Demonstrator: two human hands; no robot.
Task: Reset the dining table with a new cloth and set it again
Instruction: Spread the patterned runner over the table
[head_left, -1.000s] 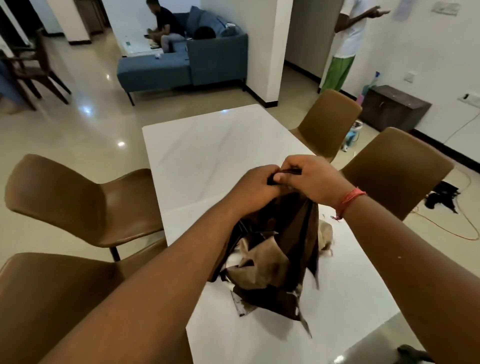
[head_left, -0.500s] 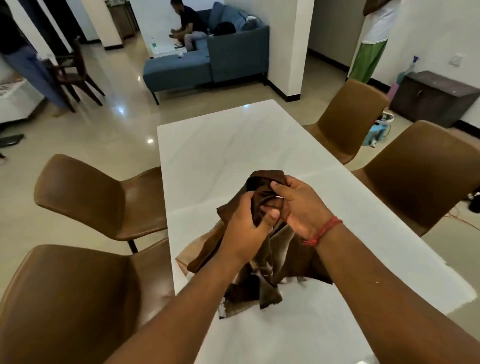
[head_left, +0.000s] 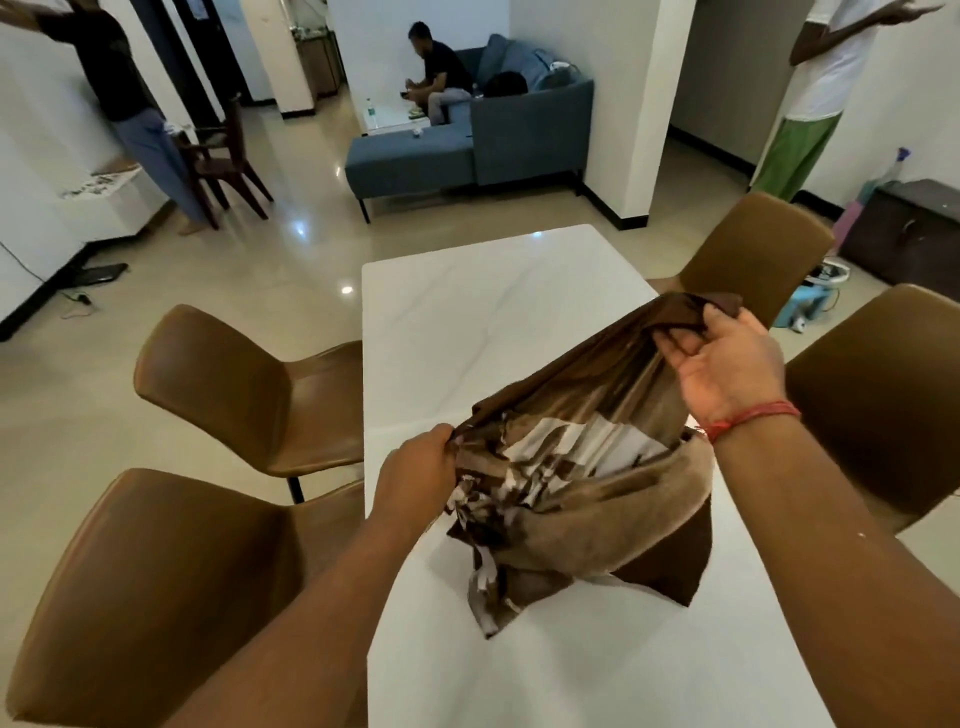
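Observation:
A brown cloth with white and tan patches hangs bunched above the white marble dining table. My left hand grips its near left edge. My right hand, with a red thread at the wrist, pinches the dark brown upper edge farther right and higher. The cloth is stretched between the two hands, and its lower folds rest on the tabletop. Nothing else lies on the table.
Two brown chairs stand along the table's left side and two along the right. A blue sofa with a seated person is behind. People stand at the far left and far right. A dark cabinet sits by the right wall.
My hands, which were together on the bunched cloth, have moved apart: the right up and to the right, the left down and to the left. The cloth has spread open between them.

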